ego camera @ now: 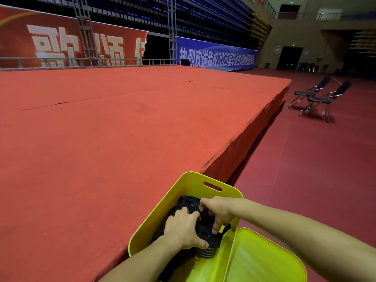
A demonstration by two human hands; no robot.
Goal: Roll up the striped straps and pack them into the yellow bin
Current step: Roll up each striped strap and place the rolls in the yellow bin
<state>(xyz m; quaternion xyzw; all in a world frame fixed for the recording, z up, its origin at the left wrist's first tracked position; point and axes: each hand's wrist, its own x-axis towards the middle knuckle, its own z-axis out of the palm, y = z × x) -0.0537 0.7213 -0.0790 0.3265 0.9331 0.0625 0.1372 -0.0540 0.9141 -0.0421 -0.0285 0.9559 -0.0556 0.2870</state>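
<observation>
The yellow bin (168,202) stands at the near corner of the red stage, low in the head view. Several dark rolled straps lie inside it; one rolled strap (188,202) sits at the far end. Both hands are down in the bin. My left hand (182,228) curls over a striped rolled strap (209,244) whose grey-striped edge shows beneath my thumb. My right hand (218,211) reaches in from the right, its fingertips curled down onto the top of the same roll. The lower part of the bin's contents is hidden by my forearms.
A yellow lid (266,259) lies to the right of the bin, over the stage edge (254,135). The red carpeted stage (101,129) stretches ahead and left. Two black folding chairs (317,96) stand on the dark red floor at the right.
</observation>
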